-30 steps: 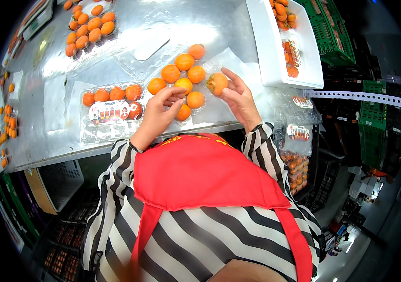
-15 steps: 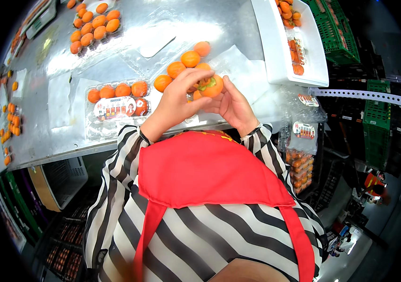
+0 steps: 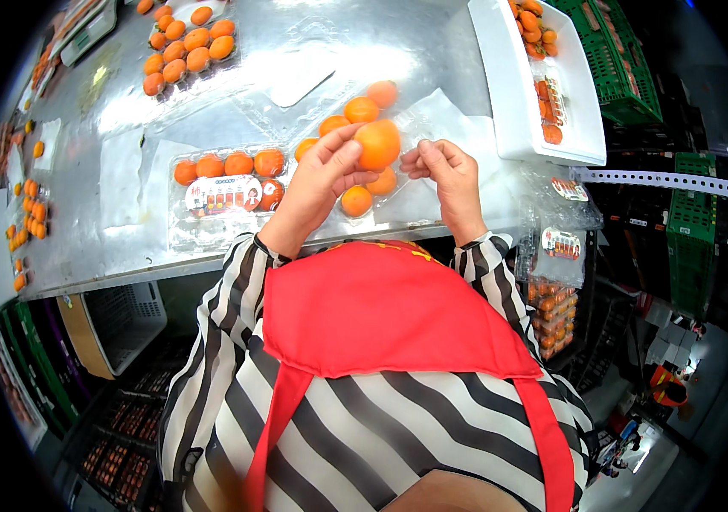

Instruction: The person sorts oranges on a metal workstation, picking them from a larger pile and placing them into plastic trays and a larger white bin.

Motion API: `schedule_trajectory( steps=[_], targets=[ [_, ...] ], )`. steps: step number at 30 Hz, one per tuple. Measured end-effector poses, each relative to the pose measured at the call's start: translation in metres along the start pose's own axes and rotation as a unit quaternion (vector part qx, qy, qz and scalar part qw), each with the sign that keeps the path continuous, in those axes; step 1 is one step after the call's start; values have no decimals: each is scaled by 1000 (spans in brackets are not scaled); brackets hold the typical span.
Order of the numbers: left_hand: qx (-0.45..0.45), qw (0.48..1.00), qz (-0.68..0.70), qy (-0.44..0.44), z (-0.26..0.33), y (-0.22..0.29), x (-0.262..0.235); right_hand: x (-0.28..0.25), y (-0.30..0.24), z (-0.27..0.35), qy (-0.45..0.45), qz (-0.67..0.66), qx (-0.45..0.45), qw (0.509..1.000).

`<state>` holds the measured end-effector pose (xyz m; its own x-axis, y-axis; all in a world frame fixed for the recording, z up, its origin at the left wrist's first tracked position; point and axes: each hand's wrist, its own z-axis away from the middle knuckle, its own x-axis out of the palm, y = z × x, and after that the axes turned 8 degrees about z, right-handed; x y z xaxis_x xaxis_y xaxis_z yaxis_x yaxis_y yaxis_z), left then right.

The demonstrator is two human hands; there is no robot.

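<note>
A broad grey metal table (image 3: 129,247) is filling the upper left of the view, and the person in a red cloth bib apron (image 3: 398,311) is facing its near edge. A long white open-topped box (image 3: 509,94) is standing toward the far right, carrying orange fruit and a labelled clear pack. Since half a second ago the whole scene has been shifting slightly rightward in the view. A labelled clear plastic fruit pack (image 3: 226,196) is lying on the table, left of the hands.

The left hand (image 3: 327,177) and right hand (image 3: 451,175) are separating; earlier they were meeting around one fruit. A loose cluster of round, smooth orange fruit (image 3: 361,109) is lying on the table around and behind the left hand, and two near pieces are now showing where the hands were hiding them.

One round, glossy orange fruit (image 3: 378,144) is resting in the left hand's grip, above the cluster. The thumb and fingers are closing on its left side; its smooth skin is facing up, whereas its green calyx was showing before. The right hand is hanging just right of it, apart, thumb and fingertips bunching together; whether anything small is sitting between them cannot be told.
</note>
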<state>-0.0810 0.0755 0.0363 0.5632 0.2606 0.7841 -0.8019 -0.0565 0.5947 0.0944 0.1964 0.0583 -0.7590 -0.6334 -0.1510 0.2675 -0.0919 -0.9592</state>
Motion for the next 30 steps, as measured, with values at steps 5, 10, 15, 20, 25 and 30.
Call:
schedule_trajectory(
  steps=[5,10,15,20,25,30],
  targets=[
    [-47,998,32,22,-5,2,-6,16,-19,4,-14,58,-146,988],
    [-66,997,5,37,2,8,11,27,-24,2,-81,121,-190,971],
    [-91,986,-137,19,8,31,6,22,-24,1,-110,-124,-53,985],
    [2,971,-237,34,3,43,-13,17,-17,-2,-167,-262,22,950],
    [0,973,-230,-19,4,53,7,18,-19,-5,-199,-231,19,952],
    [13,962,-268,-45,-1,43,7,18,-14,-6,-224,-265,21,938]
  ],
)
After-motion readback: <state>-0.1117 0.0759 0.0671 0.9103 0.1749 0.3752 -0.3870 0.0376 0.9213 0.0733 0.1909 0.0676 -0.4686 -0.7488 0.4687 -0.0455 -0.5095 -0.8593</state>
